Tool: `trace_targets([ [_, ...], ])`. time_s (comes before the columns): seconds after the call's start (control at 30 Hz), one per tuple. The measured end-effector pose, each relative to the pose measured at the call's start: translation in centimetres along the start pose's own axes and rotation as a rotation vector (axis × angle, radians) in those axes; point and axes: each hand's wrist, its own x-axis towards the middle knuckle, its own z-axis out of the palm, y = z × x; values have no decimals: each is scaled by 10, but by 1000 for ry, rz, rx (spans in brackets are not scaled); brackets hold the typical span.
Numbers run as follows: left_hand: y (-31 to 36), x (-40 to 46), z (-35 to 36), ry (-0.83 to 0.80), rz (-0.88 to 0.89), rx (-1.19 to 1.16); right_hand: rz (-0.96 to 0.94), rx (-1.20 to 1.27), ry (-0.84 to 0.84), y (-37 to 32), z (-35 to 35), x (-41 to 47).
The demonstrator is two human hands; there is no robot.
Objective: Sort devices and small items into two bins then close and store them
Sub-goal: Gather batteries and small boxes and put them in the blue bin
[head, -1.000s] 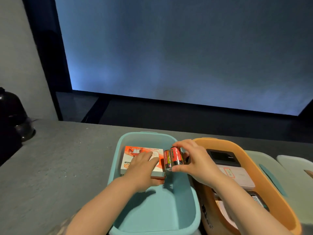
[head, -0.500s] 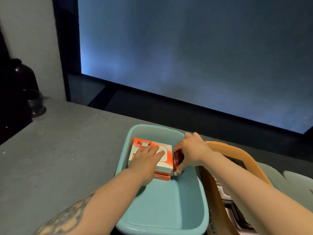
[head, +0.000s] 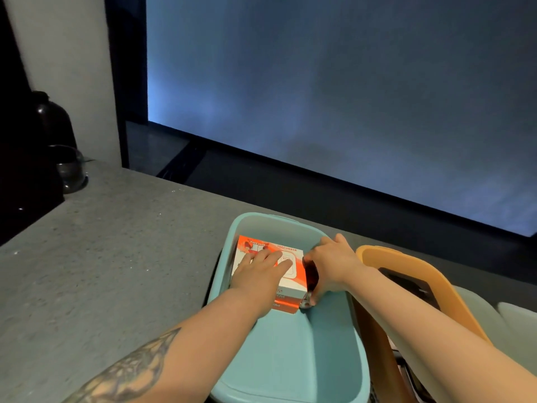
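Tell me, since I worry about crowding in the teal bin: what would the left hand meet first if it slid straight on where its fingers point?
Probably the teal bin's far wall. The left hand lies flat on the orange-white box, fingers aimed there; depth is unclear.

Two open plastic bins stand in the lower right of the frame: one teal plastic bin (head: 290, 359) and one orange plastic bin (head: 436, 286). Two orange-and-white cardboard boxes (head: 290, 283) lie stacked in the teal one, with one red cylindrical battery pack (head: 311, 274) beside them. Two bare hands reach in. One dark rounded jug (head: 49, 120) and one clear glass bowl (head: 69, 173) stand at far left.
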Motion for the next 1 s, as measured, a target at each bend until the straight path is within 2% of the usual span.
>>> trace_targets([
  [0.57,11,-13,-22,-5,-5,-35,175,460,383,-17,8,-66],
  [0.63,17,-19,-33,60,-32,-99,186,516,402,-24,8,-82],
  [0.77,38,-56,-50,270,-110,-406,178,630,440,-35,9,-125],
  [0.9,70,-110,-51,403,-95,-479,222,777,573,-45,25,-176],
  [1.0,91,-140,-47,432,-68,-547,289,817,640,-58,47,-217],
])
